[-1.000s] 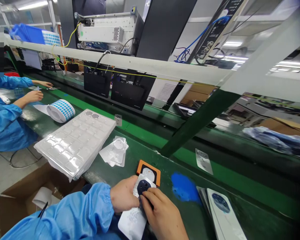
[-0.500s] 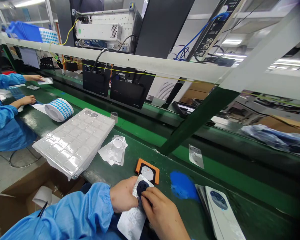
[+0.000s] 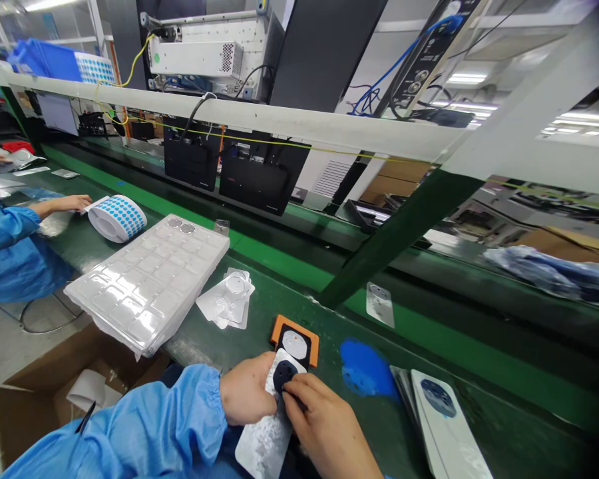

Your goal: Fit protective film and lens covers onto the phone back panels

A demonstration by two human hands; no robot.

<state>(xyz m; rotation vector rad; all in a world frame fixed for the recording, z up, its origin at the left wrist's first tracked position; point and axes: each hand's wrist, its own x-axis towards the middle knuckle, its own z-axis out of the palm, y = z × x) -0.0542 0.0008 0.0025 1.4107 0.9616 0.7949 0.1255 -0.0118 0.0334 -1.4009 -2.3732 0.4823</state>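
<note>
My left hand (image 3: pixel 249 389) is closed around a pale phone back cover (image 3: pixel 265 442), thumb lying across its face. A dark round camera piece (image 3: pixel 283 374) sits near the cover's upper end. My right hand (image 3: pixel 324 422) presses thumb and forefinger together at the lower right edge of that piece; whatever lies between the fingertips is hidden. Just beyond the cover's top is an orange fixture (image 3: pixel 313 340) with a black insert and a white disc (image 3: pixel 295 344). Right of my hands, several similar covers (image 3: pixel 446 419) lie stacked, the top one with a dark camera area.
A blue patch (image 3: pixel 367 369) lies on the green bench. Thin clear films (image 3: pixel 228 299), a plastic blister tray (image 3: pixel 152 279) and a roll of blue-dotted stickers (image 3: pixel 118 218) are leftward. A slanted green post (image 3: pixel 399 233) rises ahead. A co-worker's hand (image 3: pixel 72 203) is by the roll.
My hands and the cover stay almost still. Cover-like pieces on the green strip behind the bench have shifted left. The co-worker's hands have moved, one left with a piece, one to the roll.
</note>
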